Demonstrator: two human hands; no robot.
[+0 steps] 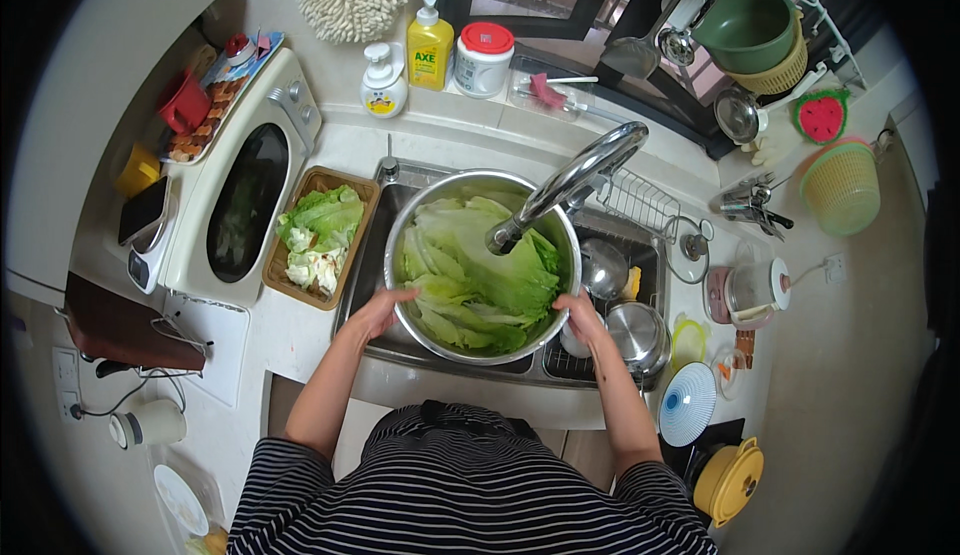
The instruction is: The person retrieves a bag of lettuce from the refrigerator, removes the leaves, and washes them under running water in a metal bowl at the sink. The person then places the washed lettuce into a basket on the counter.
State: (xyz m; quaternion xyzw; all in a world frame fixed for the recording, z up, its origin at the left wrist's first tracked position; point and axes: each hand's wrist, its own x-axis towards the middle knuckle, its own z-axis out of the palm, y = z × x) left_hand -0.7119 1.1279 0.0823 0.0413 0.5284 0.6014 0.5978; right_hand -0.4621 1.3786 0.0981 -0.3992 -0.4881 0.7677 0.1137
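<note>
A large stainless steel basin (395,315) full of green lettuce leaves (465,255) is held over the double sink (375,244). My left hand (379,313) grips its rim at the lower left, the thumb over the edge. On the lower right, my right hand (581,316) grips the same rim in a like way. The fingers under the basin are hidden. Above the leaves hangs the chrome faucet (551,187), its spout end over the basin; whether water runs cannot be seen. Left of the sink sits a brown plastic container (271,274) with lettuce leaves and pale trimmings (319,244).
Metal pots (637,337) crowd the right sink bowl beside a wire rack (645,199). A white microwave oven (232,202) stands at the left. A yellow dish soap bottle (430,45) and a red-lidded tub (484,64) line the ledge. A yellow lidded pot (727,484) sits right.
</note>
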